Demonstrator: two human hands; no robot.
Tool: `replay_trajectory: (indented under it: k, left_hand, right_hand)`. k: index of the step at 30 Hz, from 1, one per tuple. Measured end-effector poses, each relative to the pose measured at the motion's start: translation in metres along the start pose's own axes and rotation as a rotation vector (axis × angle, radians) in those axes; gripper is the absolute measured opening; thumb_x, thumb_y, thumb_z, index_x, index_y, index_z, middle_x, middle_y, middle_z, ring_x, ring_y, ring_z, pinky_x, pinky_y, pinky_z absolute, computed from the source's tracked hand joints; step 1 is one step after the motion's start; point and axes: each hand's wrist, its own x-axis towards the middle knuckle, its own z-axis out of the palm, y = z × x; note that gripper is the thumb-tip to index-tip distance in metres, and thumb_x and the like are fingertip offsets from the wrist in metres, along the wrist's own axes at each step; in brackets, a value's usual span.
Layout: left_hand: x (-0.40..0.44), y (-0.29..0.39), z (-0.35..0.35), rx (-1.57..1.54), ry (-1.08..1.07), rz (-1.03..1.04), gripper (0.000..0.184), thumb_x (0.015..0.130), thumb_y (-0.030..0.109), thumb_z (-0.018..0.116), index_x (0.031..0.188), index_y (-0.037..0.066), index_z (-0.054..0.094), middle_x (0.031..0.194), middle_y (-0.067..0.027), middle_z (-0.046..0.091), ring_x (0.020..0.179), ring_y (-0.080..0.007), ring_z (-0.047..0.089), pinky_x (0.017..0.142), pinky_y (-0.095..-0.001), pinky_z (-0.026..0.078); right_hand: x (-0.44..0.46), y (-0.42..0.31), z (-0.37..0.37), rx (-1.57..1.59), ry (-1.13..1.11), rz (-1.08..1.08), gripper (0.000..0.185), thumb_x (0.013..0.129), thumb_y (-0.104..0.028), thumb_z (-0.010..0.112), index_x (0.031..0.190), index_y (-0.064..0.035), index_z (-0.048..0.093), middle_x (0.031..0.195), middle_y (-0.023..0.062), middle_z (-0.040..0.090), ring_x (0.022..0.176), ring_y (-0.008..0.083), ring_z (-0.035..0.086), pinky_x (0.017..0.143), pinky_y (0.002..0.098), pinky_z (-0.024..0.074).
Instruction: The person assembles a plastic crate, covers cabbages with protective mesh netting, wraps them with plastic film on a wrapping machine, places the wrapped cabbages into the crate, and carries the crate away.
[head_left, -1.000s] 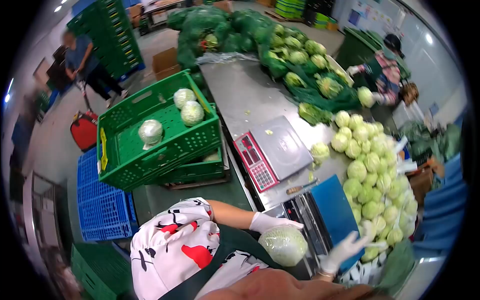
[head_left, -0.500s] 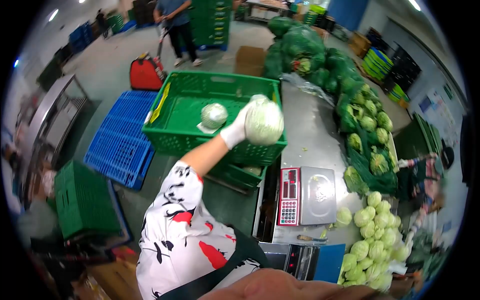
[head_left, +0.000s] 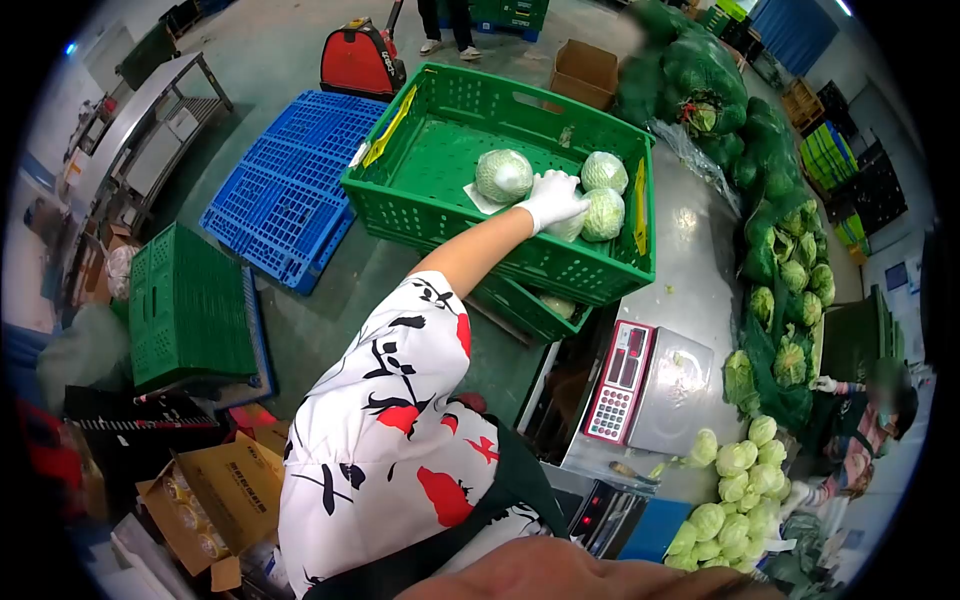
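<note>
My left hand [head_left: 556, 203], in a white glove, reaches down into the green crate [head_left: 480, 248]. Its fingers curl over a wrapped cabbage [head_left: 568, 230], which the hand partly hides. Right beside it sit another wrapped cabbage [head_left: 603, 216] and, behind that, one more cabbage [head_left: 604, 172]. To the left of the hand a cabbage in clear wrap [head_left: 503, 176] rests on the crate floor, by a white slip. My right hand is out of view.
A red and white scale [head_left: 620, 385] stands on the steel table [head_left: 690, 250]. Loose cabbages [head_left: 735, 500] and green net sacks [head_left: 705, 80] line the right. Blue pallets [head_left: 285, 190] lie left of the crate; a pallet jack [head_left: 360, 60] stands behind. A co-worker [head_left: 870, 430] is at right.
My left hand has lowered the cabbages it held above the crate's right edge down into the crate. The view has shifted, so the crate appears farther right and higher.
</note>
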Motion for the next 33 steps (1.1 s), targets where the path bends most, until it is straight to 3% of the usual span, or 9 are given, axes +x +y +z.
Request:
replay_trajectory:
  k: [6, 9, 13, 20, 22, 25, 27, 30, 33]
  left_hand:
    - [0.002, -0.014, 0.008, -0.029, 0.063, 0.06, 0.056, 0.084, 0.053, 0.059, 0.117, 0.007, 0.065, 0.12, -0.0164, 0.062, 0.119, -0.0347, 0.053, 0.099, -0.0498, 0.04]
    - [0.003, -0.018, 0.009, -0.083, 0.156, 0.182, 0.054, 0.082, 0.05, 0.059, 0.108, 0.004, 0.068, 0.108, -0.0221, 0.066, 0.106, -0.039, 0.06, 0.093, -0.0515, 0.046]
    - [0.002, -0.014, 0.003, -0.186, 0.17, 0.183, 0.061, 0.083, 0.051, 0.064, 0.12, 0.001, 0.066, 0.119, -0.0234, 0.064, 0.114, -0.0389, 0.059, 0.1, -0.0484, 0.044]
    - [0.014, -0.026, 0.015, -0.111, 0.145, 0.263, 0.043, 0.09, 0.03, 0.066, 0.122, 0.003, 0.063, 0.122, -0.0207, 0.063, 0.116, -0.0354, 0.057, 0.104, -0.0425, 0.042]
    - [0.007, -0.014, 0.01, -0.027, 0.34, 0.384, 0.042, 0.091, 0.025, 0.065, 0.127, 0.005, 0.059, 0.126, -0.0179, 0.061, 0.119, -0.0342, 0.054, 0.104, -0.0436, 0.041]
    - [-0.018, 0.052, 0.002, 0.011, 0.528, 0.407, 0.045, 0.09, 0.021, 0.066, 0.131, 0.005, 0.057, 0.128, -0.0177, 0.059, 0.122, -0.035, 0.052, 0.104, -0.0429, 0.04]
    - [-0.032, 0.106, 0.022, -0.23, 0.452, 0.535, 0.046, 0.09, 0.017, 0.064, 0.134, 0.005, 0.055, 0.13, -0.0168, 0.059, 0.121, -0.0338, 0.054, 0.104, -0.0415, 0.041]
    - [-0.071, 0.219, 0.067, -0.522, 0.107, 0.659, 0.049, 0.089, 0.011, 0.066, 0.136, 0.006, 0.054, 0.131, -0.0158, 0.059, 0.12, -0.0299, 0.057, 0.106, -0.0383, 0.04]
    - [-0.115, 0.322, 0.148, -0.608, -0.242, 0.791, 0.059, 0.088, 0.013, 0.067, 0.143, 0.007, 0.046, 0.133, -0.0171, 0.057, 0.125, -0.031, 0.053, 0.107, -0.0388, 0.04]
  right_hand:
    - [0.011, -0.011, -0.021, -0.009, 0.239, -0.048, 0.037, 0.099, -0.022, 0.048, 0.121, 0.0065, 0.057, 0.112, 0.0162, 0.06, 0.097, 0.0265, 0.058, 0.09, 0.0388, 0.0462]
    - [0.005, -0.019, -0.064, -0.007, 0.473, -0.086, 0.038, 0.099, -0.023, 0.048, 0.121, 0.0072, 0.057, 0.112, 0.0162, 0.059, 0.097, 0.026, 0.057, 0.09, 0.0385, 0.0459]
    - [-0.039, -0.039, -0.157, -0.024, 0.863, -0.182, 0.04, 0.099, -0.023, 0.047, 0.122, 0.0081, 0.056, 0.112, 0.0161, 0.058, 0.097, 0.0253, 0.057, 0.09, 0.0382, 0.0455]
    - [-0.18, -0.086, -0.296, -0.076, 1.361, -0.356, 0.042, 0.099, -0.023, 0.046, 0.124, 0.0097, 0.054, 0.112, 0.016, 0.057, 0.097, 0.024, 0.056, 0.09, 0.0376, 0.0448]
    - [-0.209, -0.091, -0.306, -0.031, 1.606, -0.141, 0.043, 0.099, -0.023, 0.044, 0.124, 0.0098, 0.054, 0.113, 0.0158, 0.057, 0.097, 0.0245, 0.056, 0.09, 0.0384, 0.0448]
    - [-0.274, -0.083, -0.327, -0.314, 1.889, -0.144, 0.043, 0.1, -0.026, 0.041, 0.123, 0.0079, 0.056, 0.114, 0.0173, 0.059, 0.098, 0.0256, 0.058, 0.09, 0.0385, 0.0469]
    - [-0.277, -0.093, -0.318, -0.48, 2.048, -0.294, 0.043, 0.1, -0.027, 0.041, 0.121, 0.0075, 0.057, 0.112, 0.018, 0.06, 0.098, 0.0259, 0.059, 0.088, 0.0381, 0.0485]
    - [-0.242, -0.095, -0.303, -0.632, 1.932, -0.428, 0.036, 0.092, -0.018, 0.05, 0.113, 0.0101, 0.06, 0.101, 0.0184, 0.063, 0.092, 0.0269, 0.062, 0.088, 0.037, 0.0511]
    - [-0.187, -0.073, -0.276, -1.085, 1.604, 0.08, 0.033, 0.089, -0.013, 0.053, 0.113, 0.0087, 0.061, 0.1, 0.0165, 0.064, 0.093, 0.0248, 0.062, 0.086, 0.0363, 0.0502]
